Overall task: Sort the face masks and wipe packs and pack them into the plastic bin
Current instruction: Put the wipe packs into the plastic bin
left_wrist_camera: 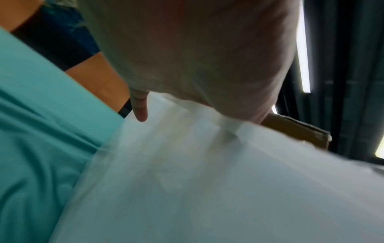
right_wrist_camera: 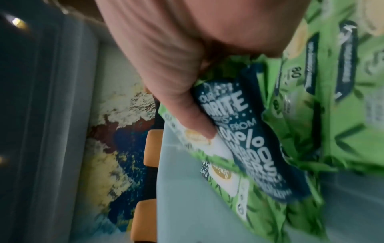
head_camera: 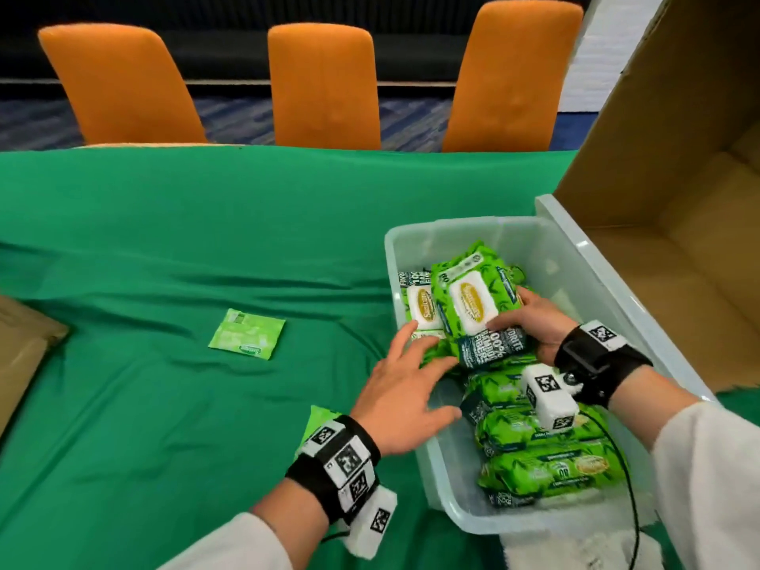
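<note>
A person's right hand (head_camera: 530, 322) grips a green wipe pack (head_camera: 473, 306) by its near end, thumb on top, inside the plastic bin (head_camera: 464, 232). The left hand (head_camera: 405, 394), fingers spread straight, presses a neighbouring pack (head_camera: 421, 312). The soft, squashy packs look slippery, so are likely best held across their width.

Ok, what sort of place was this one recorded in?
Probably a meeting or function room, not a home or warehouse: a long table under a green cloth, a row of matching orange chairs along its far side, and patterned blue carpet behind. An open cardboard box suggests a packing station.
</note>
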### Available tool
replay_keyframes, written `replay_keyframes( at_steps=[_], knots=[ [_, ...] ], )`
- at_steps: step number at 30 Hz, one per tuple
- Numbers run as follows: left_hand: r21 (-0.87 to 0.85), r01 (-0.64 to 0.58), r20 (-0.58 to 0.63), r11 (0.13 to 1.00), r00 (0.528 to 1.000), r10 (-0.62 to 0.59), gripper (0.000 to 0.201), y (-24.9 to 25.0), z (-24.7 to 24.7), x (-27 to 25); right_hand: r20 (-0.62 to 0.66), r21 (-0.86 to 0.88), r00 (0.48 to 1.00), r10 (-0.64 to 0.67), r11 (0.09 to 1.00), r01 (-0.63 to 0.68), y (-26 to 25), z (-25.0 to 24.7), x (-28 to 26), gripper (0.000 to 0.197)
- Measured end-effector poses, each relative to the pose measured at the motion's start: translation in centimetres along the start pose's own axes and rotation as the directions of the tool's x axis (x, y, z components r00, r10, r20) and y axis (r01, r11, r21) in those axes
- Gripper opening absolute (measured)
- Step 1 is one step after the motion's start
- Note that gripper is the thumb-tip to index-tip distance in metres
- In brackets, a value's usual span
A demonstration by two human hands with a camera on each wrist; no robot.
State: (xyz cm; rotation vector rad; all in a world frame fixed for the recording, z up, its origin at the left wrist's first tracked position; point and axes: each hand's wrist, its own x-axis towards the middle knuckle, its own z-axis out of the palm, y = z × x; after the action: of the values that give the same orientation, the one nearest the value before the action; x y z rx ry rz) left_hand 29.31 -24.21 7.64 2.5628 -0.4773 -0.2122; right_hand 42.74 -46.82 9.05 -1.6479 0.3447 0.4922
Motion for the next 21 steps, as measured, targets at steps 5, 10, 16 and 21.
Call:
replay_keyframes(
  at_steps=[5, 10, 16, 21],
  knots=[
    [0.0, 0.002, 0.024, 1.0, 1.0, -0.002, 0.059, -0.2, -0.2, -0.1, 0.036, -0.33, 0.996, -0.086, 0.939, 0.093, -4.6, 0.0, 2.4, 0.08],
    [-0.018, 0.019, 0.028, 1.0, 0.999, -0.018, 0.055, 0.0, -0.3, -0.2, -0.445, -0.185, 0.878, -0.176, 0.977, 0.102, -3.5, -0.1, 6.8, 0.105],
    [-0.06, 0.014, 0.018, 0.998, 1.0, -0.013, 0.052, -0.1, -0.2, -0.2, -0.258, -0.102, 0.951, 0.169, 0.974, -0.201, 6.2, -1.1, 11.7, 0.112],
    [-0.078, 0.01, 0.037, 0.997, 0.999, -0.007, 0.049, 0.2, -0.6, -0.4, -0.219, -0.223, 0.975, -0.047, 0.975, -0.004, -0.6, -2.8, 7.4, 0.104]
  ],
)
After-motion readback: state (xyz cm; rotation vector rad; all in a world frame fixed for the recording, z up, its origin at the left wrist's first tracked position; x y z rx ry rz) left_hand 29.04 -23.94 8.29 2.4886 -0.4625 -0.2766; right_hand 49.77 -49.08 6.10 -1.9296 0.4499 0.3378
